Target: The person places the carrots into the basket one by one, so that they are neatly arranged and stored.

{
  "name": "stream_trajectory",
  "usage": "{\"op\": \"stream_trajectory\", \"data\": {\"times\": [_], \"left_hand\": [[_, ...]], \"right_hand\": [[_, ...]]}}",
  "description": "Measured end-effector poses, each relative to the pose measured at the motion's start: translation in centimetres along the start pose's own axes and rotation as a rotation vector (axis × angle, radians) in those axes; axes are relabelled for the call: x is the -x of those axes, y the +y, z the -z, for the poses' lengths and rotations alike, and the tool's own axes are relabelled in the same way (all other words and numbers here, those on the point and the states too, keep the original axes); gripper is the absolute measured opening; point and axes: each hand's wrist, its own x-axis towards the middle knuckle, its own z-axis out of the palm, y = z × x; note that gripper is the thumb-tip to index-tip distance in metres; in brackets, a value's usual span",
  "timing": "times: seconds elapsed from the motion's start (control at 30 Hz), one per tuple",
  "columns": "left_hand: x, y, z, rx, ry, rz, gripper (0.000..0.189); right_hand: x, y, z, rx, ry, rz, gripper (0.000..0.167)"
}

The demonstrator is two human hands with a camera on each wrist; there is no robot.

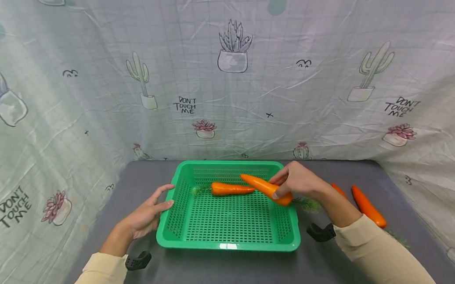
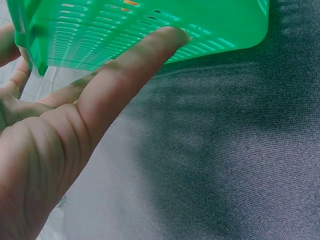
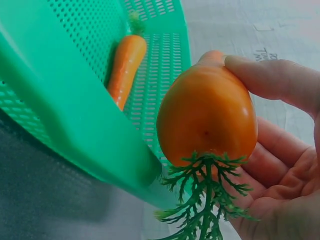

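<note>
A green perforated basket (image 1: 228, 245) stands on the dark grey tabletop in the middle of the head view. My left hand (image 1: 147, 216) touches its left side, thumb stretched along the outer wall in the left wrist view. My right hand (image 1: 299, 181) grips an orange carrot (image 1: 265, 187) by its thick end, over the basket's right side, its tip pointing inward and to the left. Feathery green leaves (image 3: 207, 200) hang from the held carrot in the right wrist view. A second carrot (image 1: 228, 189) lies inside the basket toward the back, tip to the right.
To the right of the basket, another carrot (image 1: 368, 209) lies on the grey tabletop (image 1: 197, 276). A further carrot (image 1: 338, 190) is partly hidden behind my right forearm. A printed cloth (image 1: 257, 113) with cactus drawings hangs around the back and sides.
</note>
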Motion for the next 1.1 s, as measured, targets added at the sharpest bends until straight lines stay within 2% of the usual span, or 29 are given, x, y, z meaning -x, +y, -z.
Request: {"op": "stream_trajectory", "data": {"times": [1.1], "left_hand": [[-0.1,-0.3,0.2,0.012,-0.002,-0.005,0.068]], "right_hand": [[-2.0,-0.7,-1.1,0.017,-0.071,0.057,0.049]]}}
